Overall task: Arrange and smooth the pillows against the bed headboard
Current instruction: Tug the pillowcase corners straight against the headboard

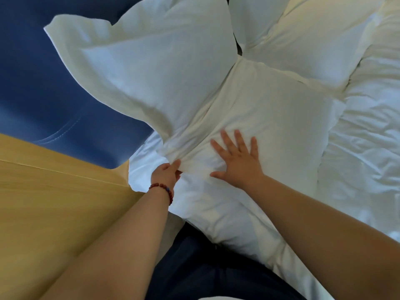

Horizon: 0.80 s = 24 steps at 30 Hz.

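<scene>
Closest to the viewer, a dark trouser leg (194, 267) showed at the bottom edge, beside the bed, with both bare forearms reaching forward above it; the left hand (167, 173), a red bead bracelet (162, 190) on its wrist, pinched a bunched fold at the near-left corner of the front pillow (270, 118), thumb on top and fingers tucked out of sight under the cloth; the right hand (238, 161) lay flat on that same pillow just beside it, fingers spread and straight, pressing into the white case. Left of the arms ran a pale wooden surface (43, 202). Beyond the hands, a second white pillow (155, 68) leaned against the blue padded headboard (39, 72), its lower corner meeting the front pillow by the left hand; a third pillow (303, 40) lay farther right, touching the front pillow; a rumpled white duvet (368, 152) covered the bed to the right.
</scene>
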Each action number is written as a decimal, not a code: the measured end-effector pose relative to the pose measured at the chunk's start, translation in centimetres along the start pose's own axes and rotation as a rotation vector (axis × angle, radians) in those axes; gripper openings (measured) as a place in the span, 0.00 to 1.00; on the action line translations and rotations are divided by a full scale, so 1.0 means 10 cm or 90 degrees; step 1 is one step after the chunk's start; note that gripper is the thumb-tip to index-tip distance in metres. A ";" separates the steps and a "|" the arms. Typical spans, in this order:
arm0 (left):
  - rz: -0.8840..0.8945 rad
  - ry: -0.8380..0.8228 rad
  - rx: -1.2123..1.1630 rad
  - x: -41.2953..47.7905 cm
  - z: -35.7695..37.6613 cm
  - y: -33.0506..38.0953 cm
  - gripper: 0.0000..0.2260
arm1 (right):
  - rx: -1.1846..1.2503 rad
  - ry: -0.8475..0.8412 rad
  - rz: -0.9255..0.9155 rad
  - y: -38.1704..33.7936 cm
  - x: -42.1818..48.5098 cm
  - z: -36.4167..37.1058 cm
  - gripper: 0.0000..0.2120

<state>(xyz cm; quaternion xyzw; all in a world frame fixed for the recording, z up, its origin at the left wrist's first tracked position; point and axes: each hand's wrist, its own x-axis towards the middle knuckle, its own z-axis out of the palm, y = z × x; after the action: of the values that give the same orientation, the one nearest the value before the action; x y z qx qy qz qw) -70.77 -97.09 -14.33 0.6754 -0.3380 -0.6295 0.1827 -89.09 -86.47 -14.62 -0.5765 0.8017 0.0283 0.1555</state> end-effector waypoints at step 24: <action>0.224 0.127 0.017 -0.53 -0.63 1.09 0.14 | 0.023 0.095 -0.108 -0.49 0.87 -1.21 0.47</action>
<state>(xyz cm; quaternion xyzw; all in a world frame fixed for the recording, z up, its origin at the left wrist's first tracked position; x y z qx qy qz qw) -67.02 -102.22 -2.24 0.6673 -0.4390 -0.5134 0.3137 -89.62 -98.78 -4.94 -0.6398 0.7598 -0.0423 0.1073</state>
